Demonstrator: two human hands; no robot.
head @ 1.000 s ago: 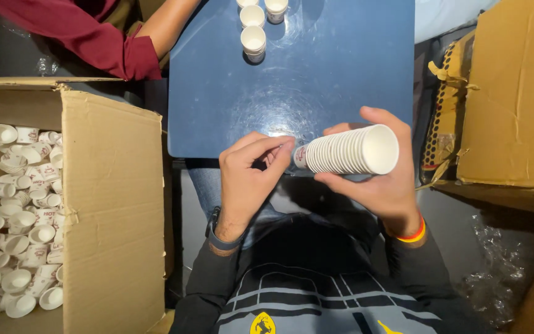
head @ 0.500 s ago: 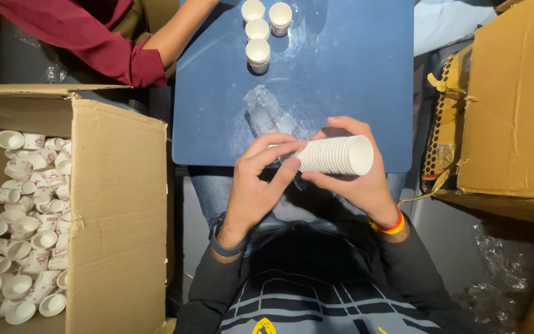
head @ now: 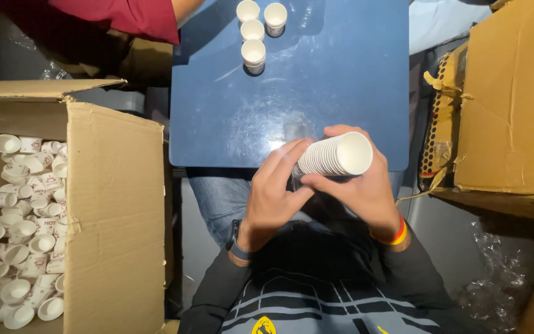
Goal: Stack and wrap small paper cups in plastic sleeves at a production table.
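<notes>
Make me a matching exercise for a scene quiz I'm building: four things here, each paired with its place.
Things:
1. stack of paper cups
2. four single cups
3. loose cups
4. closed cardboard box

Places:
A. inside the open box at left
B. right of the blue table
C. held sideways in both hands
D. standing at the table's far edge

Pairs: 1-C, 2-D, 3-A, 4-B

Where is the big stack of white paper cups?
The stack of white paper cups lies sideways between both hands, at the blue table's near edge.
</notes>
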